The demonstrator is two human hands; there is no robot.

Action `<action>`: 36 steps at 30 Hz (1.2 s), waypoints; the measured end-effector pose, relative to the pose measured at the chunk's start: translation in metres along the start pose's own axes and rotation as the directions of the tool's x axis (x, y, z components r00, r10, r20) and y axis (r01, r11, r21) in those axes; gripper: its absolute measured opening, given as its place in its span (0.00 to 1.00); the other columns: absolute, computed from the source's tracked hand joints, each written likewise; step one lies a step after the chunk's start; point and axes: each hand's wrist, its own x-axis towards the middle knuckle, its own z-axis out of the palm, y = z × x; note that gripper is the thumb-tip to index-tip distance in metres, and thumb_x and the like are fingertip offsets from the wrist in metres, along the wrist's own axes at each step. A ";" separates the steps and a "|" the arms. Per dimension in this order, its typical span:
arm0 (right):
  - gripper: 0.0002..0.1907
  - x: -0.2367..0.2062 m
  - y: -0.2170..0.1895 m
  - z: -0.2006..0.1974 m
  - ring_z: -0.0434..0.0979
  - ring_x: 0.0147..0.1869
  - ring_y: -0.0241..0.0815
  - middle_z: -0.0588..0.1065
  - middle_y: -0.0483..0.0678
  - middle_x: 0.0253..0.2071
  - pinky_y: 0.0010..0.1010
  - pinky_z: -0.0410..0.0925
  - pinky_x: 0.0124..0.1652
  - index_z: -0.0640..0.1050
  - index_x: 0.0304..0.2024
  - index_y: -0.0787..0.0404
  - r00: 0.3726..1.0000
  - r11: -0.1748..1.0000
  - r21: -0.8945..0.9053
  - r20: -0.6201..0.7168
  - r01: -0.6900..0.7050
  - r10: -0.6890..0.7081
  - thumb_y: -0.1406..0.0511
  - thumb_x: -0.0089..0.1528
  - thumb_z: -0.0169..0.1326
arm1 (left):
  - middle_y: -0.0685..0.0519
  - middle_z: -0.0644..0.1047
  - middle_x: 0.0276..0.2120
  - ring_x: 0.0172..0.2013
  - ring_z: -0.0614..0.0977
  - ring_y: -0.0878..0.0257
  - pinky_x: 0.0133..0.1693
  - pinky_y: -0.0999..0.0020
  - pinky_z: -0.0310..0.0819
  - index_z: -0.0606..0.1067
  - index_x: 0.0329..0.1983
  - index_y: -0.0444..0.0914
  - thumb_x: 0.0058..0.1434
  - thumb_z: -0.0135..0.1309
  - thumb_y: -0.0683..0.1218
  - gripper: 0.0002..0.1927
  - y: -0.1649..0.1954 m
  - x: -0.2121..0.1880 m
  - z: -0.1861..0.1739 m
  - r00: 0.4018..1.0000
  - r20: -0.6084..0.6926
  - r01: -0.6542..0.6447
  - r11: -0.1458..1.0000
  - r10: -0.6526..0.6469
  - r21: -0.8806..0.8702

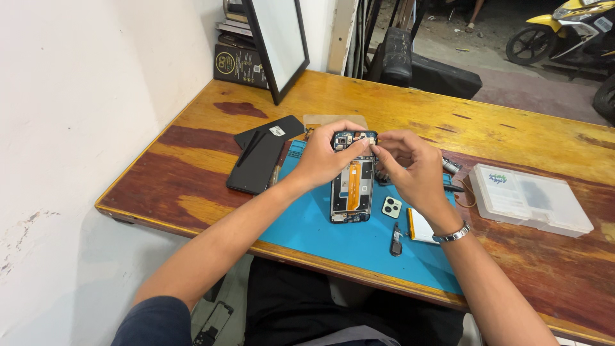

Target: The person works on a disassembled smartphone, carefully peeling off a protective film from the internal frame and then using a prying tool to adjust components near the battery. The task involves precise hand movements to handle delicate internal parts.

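An opened phone (352, 186) with its back cover off lies on a blue work mat (333, 237); an orange flex cable runs down its middle. My left hand (323, 157) grips the phone's upper left corner. My right hand (407, 163) pinches at the top right edge of the phone, near the camera area; what its fingertips hold is too small to tell. A pale green camera cover piece (391, 207) lies just right of the phone.
A black phone (256, 163) and a black back cover (272, 130) lie left of the mat. A clear plastic parts box (528, 198) sits at the right. A small black part (396, 240) and a white card (419, 225) lie on the mat. A framed panel (278, 45) leans at the back.
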 end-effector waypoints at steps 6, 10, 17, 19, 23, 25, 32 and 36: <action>0.11 0.000 0.002 0.000 0.83 0.37 0.32 0.83 0.49 0.38 0.23 0.77 0.36 0.77 0.49 0.68 0.999 0.999 0.040 0.002 -0.033 0.033 0.70 0.65 0.59 | 0.52 0.83 0.37 0.39 0.86 0.69 0.39 0.75 0.80 0.77 0.46 0.33 0.64 0.59 0.45 0.12 0.000 0.001 0.000 1.000 0.004 0.005 1.000 -0.005 -0.012; 0.12 0.000 -0.001 0.001 0.82 0.36 0.32 0.83 0.49 0.38 0.23 0.77 0.35 0.76 0.50 0.68 0.999 0.997 0.058 -0.001 -0.042 0.042 0.70 0.65 0.59 | 0.52 0.83 0.35 0.37 0.83 0.69 0.37 0.75 0.78 0.79 0.44 0.32 0.65 0.60 0.45 0.11 0.003 0.000 0.000 0.999 -0.044 -0.014 0.997 0.017 0.073; 0.15 -0.001 -0.009 0.003 0.82 0.36 0.31 0.82 0.49 0.40 0.22 0.76 0.35 0.76 0.53 0.68 1.000 0.988 0.157 0.008 -0.012 0.011 0.71 0.64 0.59 | 0.55 0.82 0.33 0.36 0.82 0.72 0.40 0.77 0.78 0.79 0.37 0.34 0.65 0.61 0.48 0.12 0.011 0.002 -0.004 0.993 -0.096 -0.074 0.997 0.075 0.008; 0.15 -0.002 -0.012 0.003 0.81 0.36 0.31 0.83 0.49 0.40 0.22 0.75 0.35 0.76 0.54 0.68 1.000 0.993 0.121 0.010 -0.008 0.007 0.71 0.64 0.59 | 0.56 0.80 0.33 0.36 0.82 0.73 0.39 0.77 0.78 0.79 0.36 0.34 0.65 0.60 0.48 0.11 0.012 0.002 -0.003 0.993 -0.103 -0.066 0.996 0.061 -0.051; 0.16 0.000 -0.020 0.002 0.82 0.35 0.31 0.83 0.49 0.39 0.22 0.75 0.35 0.76 0.55 0.68 1.000 0.996 0.085 0.012 0.023 -0.024 0.71 0.65 0.59 | 0.55 0.80 0.32 0.35 0.81 0.72 0.38 0.77 0.76 0.78 0.37 0.33 0.66 0.60 0.47 0.11 0.016 0.002 -0.004 0.992 -0.105 -0.070 0.998 0.070 0.000; 0.16 0.001 -0.026 0.001 0.82 0.35 0.32 0.83 0.50 0.39 0.22 0.75 0.35 0.77 0.55 0.68 1.000 0.997 0.075 0.010 0.024 -0.025 0.71 0.65 0.59 | 0.55 0.80 0.32 0.35 0.82 0.71 0.38 0.76 0.77 0.78 0.37 0.33 0.66 0.60 0.47 0.11 0.020 0.001 -0.006 0.991 -0.107 -0.077 0.997 0.077 0.010; 0.15 0.002 -0.032 0.001 0.84 0.33 0.34 0.83 0.51 0.37 0.23 0.76 0.34 0.79 0.53 0.68 0.988 0.979 -0.139 -0.023 0.148 -0.153 0.71 0.64 0.61 | 0.53 0.81 0.33 0.36 0.84 0.70 0.39 0.75 0.82 0.77 0.38 0.33 0.66 0.59 0.45 0.10 0.021 0.002 -0.005 0.995 -0.081 -0.064 0.991 0.055 -0.114; 0.14 0.003 -0.033 0.001 0.85 0.36 0.35 0.83 0.51 0.37 0.24 0.76 0.37 0.80 0.52 0.68 0.977 0.961 -0.192 -0.043 0.197 -0.208 0.71 0.63 0.61 | 0.53 0.81 0.33 0.36 0.84 0.70 0.40 0.75 0.82 0.76 0.38 0.33 0.66 0.59 0.45 0.09 0.023 0.002 -0.006 0.995 -0.080 -0.067 0.992 0.058 -0.105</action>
